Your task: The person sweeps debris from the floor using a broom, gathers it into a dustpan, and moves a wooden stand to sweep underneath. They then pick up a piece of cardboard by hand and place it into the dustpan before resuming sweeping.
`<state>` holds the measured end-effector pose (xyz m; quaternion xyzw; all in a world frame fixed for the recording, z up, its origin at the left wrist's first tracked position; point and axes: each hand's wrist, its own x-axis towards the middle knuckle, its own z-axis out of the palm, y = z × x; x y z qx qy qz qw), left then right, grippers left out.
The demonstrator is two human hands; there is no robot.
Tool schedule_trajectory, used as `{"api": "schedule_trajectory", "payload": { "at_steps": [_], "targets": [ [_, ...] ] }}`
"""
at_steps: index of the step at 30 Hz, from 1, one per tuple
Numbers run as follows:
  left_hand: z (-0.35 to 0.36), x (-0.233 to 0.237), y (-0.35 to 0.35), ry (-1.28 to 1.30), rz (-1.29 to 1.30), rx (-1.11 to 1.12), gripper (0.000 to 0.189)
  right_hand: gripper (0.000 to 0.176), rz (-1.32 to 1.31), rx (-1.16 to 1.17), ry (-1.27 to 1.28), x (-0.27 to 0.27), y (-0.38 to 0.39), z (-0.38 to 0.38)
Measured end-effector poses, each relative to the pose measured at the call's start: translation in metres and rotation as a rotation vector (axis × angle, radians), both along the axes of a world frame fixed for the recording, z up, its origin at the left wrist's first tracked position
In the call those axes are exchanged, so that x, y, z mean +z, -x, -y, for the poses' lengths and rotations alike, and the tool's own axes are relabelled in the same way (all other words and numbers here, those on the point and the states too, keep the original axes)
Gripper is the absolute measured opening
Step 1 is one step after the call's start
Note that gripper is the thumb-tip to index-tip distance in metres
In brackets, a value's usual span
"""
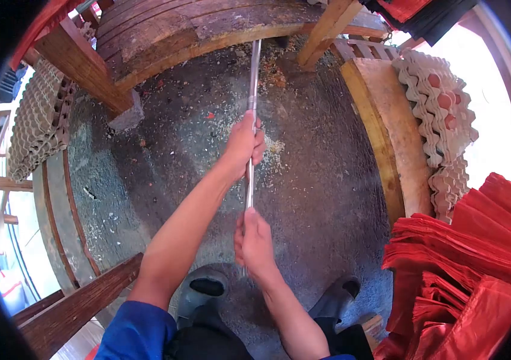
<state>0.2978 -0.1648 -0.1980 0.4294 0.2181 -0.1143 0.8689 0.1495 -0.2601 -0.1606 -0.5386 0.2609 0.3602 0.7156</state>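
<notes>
A long, shiny metal pole (pixel 255 72) runs away from me down the middle of the view. Its far end passes under the edge of a wooden platform (pixel 219 37), where its tip is hidden. My left hand (pixel 243 143) is wrapped round the pole about midway along what shows. Nearer to my body, my right hand (pixel 255 245) grips the lower part of the same pole. Below both hands lies a dark floor (pixel 309 186) strewn with pale scraps and bits of debris (pixel 273 150).
Stacked egg trays (pixel 39 120) stand at left; more egg trays (pixel 435 108), with several eggs, rest at right beside a wooden beam (pixel 381 132). Red plastic bags (pixel 459 258) are piled at lower right. Wooden posts (pixel 87 66) flank the platform. My dark shoes (pixel 204 294) are below.
</notes>
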Motion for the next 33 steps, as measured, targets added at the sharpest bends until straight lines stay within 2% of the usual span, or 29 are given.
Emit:
{"api": "schedule_trajectory", "payload": {
  "at_steps": [1, 2, 5, 6, 8, 10, 11, 12, 13, 15, 16, 18, 21, 22, 23, 25, 27, 29, 33],
  "targets": [
    [0.002, -0.01, -0.01, 0.077, 0.042, -0.044, 0.033, 0.04, 0.136, -0.018, 0.08, -0.01, -0.005, -0.002],
    [0.004, -0.016, -0.021, 0.078, 0.045, -0.038, 0.033, 0.04, 0.138, -0.012, 0.081, -0.009, -0.013, -0.004],
    [0.009, -0.021, -0.034, 0.056, -0.011, -0.079, 0.034, 0.039, 0.037, -0.084, 0.026, -0.003, -0.027, -0.01],
    [0.007, -0.021, -0.03, 0.058, -0.011, -0.08, 0.034, 0.039, -0.029, -0.088, -0.067, -0.002, -0.023, -0.013],
    [-0.001, -0.01, -0.016, -0.356, -0.063, -0.044, 0.034, 0.039, -0.088, -0.104, -0.159, 0.006, -0.017, -0.005],
    [0.002, 0.001, -0.004, -0.337, -0.042, -0.023, 0.034, 0.039, -0.202, -0.006, -0.236, 0.02, -0.011, 0.011],
    [0.004, 0.005, -0.002, -0.205, -0.006, 0.003, 0.035, 0.039, -0.202, -0.009, -0.237, 0.018, -0.011, 0.011],
    [0.005, 0.006, 0.0, -0.074, 0.026, 0.031, 0.035, 0.039, -0.092, -0.002, -0.11, 0.013, -0.01, 0.01],
    [0.007, 0.001, -0.004, -0.074, 0.019, 0.034, 0.035, 0.039, 0.013, 0.007, 0.019, 0.008, -0.008, 0.009],
    [0.01, -0.014, -0.026, 0.151, 0.053, -0.051, 0.036, 0.039, 0.039, -0.029, 0.038, -0.005, -0.019, 0.004],
    [0.006, -0.022, -0.034, 0.153, 0.055, -0.042, 0.036, 0.04, 0.074, -0.069, 0.054, -0.008, -0.03, 0.0],
    [0.006, -0.034, -0.045, 0.082, -0.033, -0.107, 0.036, 0.04, -0.009, -0.098, 0.003, 0.004, -0.037, -0.011],
    [-0.013, -0.016, -0.026, -0.182, -0.04, -0.011, 0.035, 0.039, -0.096, -0.043, -0.17, 0.006, -0.026, -0.017],
    [-0.014, -0.012, -0.021, -0.315, -0.021, 0.035, 0.035, 0.039, -0.097, -0.06, -0.168, 0.007, -0.023, -0.011],
    [-0.013, -0.007, -0.018, -0.314, -0.019, 0.027, 0.035, 0.039, -0.089, -0.018, -0.145, 0.01, -0.022, -0.005],
    [-0.014, -0.002, -0.014, -0.118, -0.017, 0.063, 0.034, 0.038, -0.088, 0.025, -0.127, -0.001, -0.02, -0.005],
    [-0.01, -0.01, -0.026, -0.021, 0.015, -0.015, 0.034, 0.036, 0.257, -0.009, 0.158, -0.025, -0.02, -0.016],
    [-0.002, -0.019, -0.052, 0.167, 0.06, -0.144, 0.034, 0.036, 0.251, -0.053, 0.164, -0.029, -0.036, -0.018],
    [0.013, -0.04, -0.119, 0.263, -0.003, -0.304, 0.034, 0.034, 0.15, -0.201, 0.065, -0.014, -0.095, -0.026]
  ]
}}
